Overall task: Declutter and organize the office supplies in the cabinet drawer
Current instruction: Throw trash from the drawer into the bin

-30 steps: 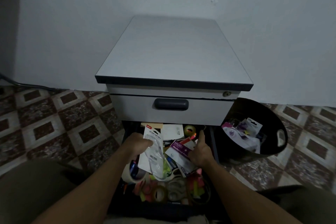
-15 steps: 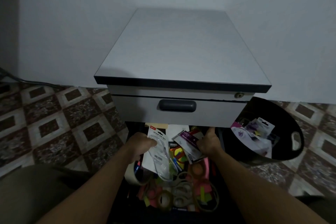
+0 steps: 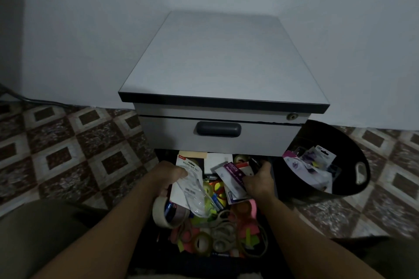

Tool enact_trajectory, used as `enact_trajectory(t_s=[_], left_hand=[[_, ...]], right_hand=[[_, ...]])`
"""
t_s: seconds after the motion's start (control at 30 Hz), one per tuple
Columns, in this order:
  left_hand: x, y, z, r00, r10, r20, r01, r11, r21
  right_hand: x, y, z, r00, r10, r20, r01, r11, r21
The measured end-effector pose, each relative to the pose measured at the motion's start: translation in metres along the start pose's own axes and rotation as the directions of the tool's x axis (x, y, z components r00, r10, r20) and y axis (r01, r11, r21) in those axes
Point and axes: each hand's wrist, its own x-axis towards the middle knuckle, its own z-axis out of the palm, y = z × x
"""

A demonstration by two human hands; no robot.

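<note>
We are curling our left grip (image 3: 169, 178) around the stapler set pack (image 3: 189, 184) and pinching the mechanical pencil pack (image 3: 233, 180) in our right grip (image 3: 258, 182), both packs hanging over the cluttered open drawer (image 3: 149, 249), with the black bin (image 3: 347, 140) standing just right of it

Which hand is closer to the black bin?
Right. The right hand, holding the purple pencil pack, sits just beside the black bin; the left hand grips the stapler pack farther across the drawer.
</note>
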Motion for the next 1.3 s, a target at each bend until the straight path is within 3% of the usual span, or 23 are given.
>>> enact_trajectory(t_s=[0.23,0.4,0.53,0.7,0.87,1.03,1.3], left_hand=[[-0.008,-0.002,-0.004,0.999,0.026,-0.023,-0.027,0.999,-0.041],[-0.014,-0.003,-0.008,1.000,0.021,0.012,-0.020,0.998,-0.059],[-0.018,-0.004,-0.007,1.000,0.025,0.008,-0.024,0.999,-0.034],[-0.017,-0.003,-0.006,1.000,0.007,-0.002,-0.007,1.000,0.007],[-0.016,0.000,-0.005,0.999,0.027,-0.026,-0.027,1.000,0.009],[-0.009,-0.001,-0.006,0.999,0.027,-0.037,-0.026,0.999,0.024],[0.000,-0.004,-0.003,0.999,-0.023,-0.035,0.022,1.000,-0.005]], right_hand=[[-0.026,0.005,-0.002,0.995,0.069,-0.079,-0.048,0.968,0.248],[-0.032,0.016,-0.003,0.983,0.184,0.019,-0.180,0.926,0.333],[-0.032,0.020,-0.004,0.988,0.143,0.057,-0.149,0.979,0.141],[-0.029,0.016,-0.006,0.987,0.115,0.114,-0.122,0.991,0.050],[-0.015,0.007,-0.003,0.983,-0.026,0.180,-0.008,0.983,0.183],[0.005,-0.002,-0.001,0.978,-0.080,0.195,0.006,0.934,0.357],[0.020,-0.004,0.002,0.976,-0.103,0.194,0.016,0.914,0.405]])
